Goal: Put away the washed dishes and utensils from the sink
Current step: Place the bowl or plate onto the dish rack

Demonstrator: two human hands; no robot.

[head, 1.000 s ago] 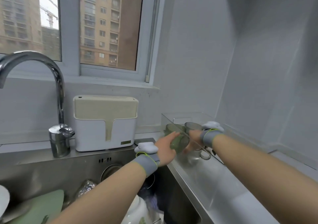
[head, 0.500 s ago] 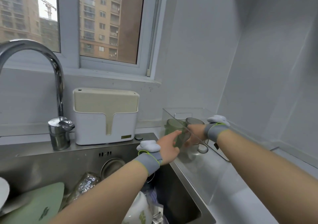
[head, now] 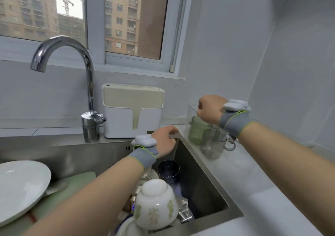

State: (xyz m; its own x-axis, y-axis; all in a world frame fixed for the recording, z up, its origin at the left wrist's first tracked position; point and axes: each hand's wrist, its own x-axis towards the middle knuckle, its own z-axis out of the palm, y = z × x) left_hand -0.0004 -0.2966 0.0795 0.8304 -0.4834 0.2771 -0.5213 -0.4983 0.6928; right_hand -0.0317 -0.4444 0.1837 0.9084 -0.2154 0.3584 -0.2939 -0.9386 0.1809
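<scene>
Upturned bowl (head: 155, 205) lies six o'clock of my nearer left hand (head: 164, 142), whose grip I cannot tell; right hand (head: 210, 109) clenched, empty.

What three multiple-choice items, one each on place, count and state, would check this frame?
1. Where does the green cup stand, relative to the sink?
A) inside it
B) on the counter right of it
C) behind it, on the window sill

2. How many cups stand on that counter?
A) one
B) two
C) four

3. How does the white bowl in the sink lie?
A) upside down
B) upright
C) on its side

Answers:
1 B: it stands beside the clear mug, past the sink's right rim.
2 B: only the green cup and the clear mug are there.
3 A: its foot ring points up.
</scene>
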